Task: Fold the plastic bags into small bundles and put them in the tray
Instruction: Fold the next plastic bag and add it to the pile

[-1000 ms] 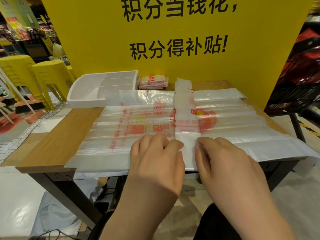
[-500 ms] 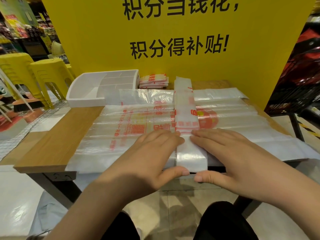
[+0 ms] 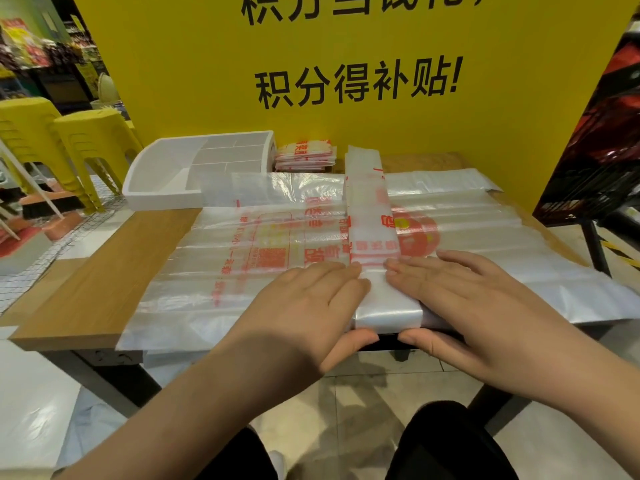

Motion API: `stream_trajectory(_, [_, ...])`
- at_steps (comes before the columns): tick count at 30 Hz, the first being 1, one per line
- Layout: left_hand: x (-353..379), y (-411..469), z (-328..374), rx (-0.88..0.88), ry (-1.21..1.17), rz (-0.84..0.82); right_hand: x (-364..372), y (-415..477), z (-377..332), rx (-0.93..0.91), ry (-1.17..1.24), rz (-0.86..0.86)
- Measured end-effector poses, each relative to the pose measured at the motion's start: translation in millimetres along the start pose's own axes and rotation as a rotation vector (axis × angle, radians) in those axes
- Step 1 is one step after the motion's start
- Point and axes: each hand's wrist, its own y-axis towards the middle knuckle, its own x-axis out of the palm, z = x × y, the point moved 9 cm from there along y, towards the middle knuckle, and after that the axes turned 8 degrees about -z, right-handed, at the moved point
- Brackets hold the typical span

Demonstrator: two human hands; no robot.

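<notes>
Pressing flat, the left hand [image 3: 311, 303] and right hand [image 3: 460, 299] are lying side by side on the near end of the folded bag strip [image 3: 372, 216], with fingers straight and laid out on the plastic, not clamping it. The fingertips are almost meeting across the strip, and the thumbs are pointing at each other just below its near end at the table edge; cannot tell if the thumbs are touching the plastic. The strip is running straight away from between the two hands, lying on top of the flat bag stack [image 3: 242, 258]. That stack is spreading under and out to both sides of the hands over the wooden table [image 3: 104, 271]. The white tray [image 3: 156, 199] is sitting well beyond the left hand, off to its left. A pile of folded bundles [image 3: 304, 157] is sitting far ahead of the left hand, just beside the tray and outside it. A yellow sign board [image 3: 207, 81] is standing beyond everything.
</notes>
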Motion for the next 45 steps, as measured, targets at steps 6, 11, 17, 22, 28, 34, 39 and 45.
stream_trajectory(6, [0.0,-0.4,0.8,-0.033,-0.037,0.003,-0.8,-1.2,-1.2,0.013,0.026,-0.001])
stream_trajectory(11, [-1.3,-3.3,-3.1,-0.085,-0.164,-0.115,-0.6,-3.9,-1.0,0.056,0.056,-0.048])
stream_trajectory(17, [-0.5,-11.9,-5.5,-0.042,-0.304,-0.213,-6.6,-9.1,-11.9,0.041,0.203,-0.064])
stream_trajectory(22, [-14.8,-16.4,-14.6,-0.103,-0.509,-0.128,-20.3,-13.7,-9.2,0.057,0.404,0.077])
stream_trajectory(28, [-24.1,-21.3,-18.9,-0.204,-0.671,-0.068,-33.2,-12.8,-16.0,0.037,0.543,0.160])
stream_trajectory(34, [-33.3,-29.3,-12.7,-0.227,-0.774,-0.011,-32.6,-16.3,-16.1,0.097,0.624,0.217])
stream_trajectory(39, [-23.8,-29.8,-14.6,-0.221,-0.686,0.012,-30.7,-9.7,-17.0,0.083,0.670,0.193])
stream_trajectory(45, [-20.2,-27.3,-16.7,-0.233,-0.668,0.044,-27.4,-3.6,-12.4,0.096,0.622,0.198])
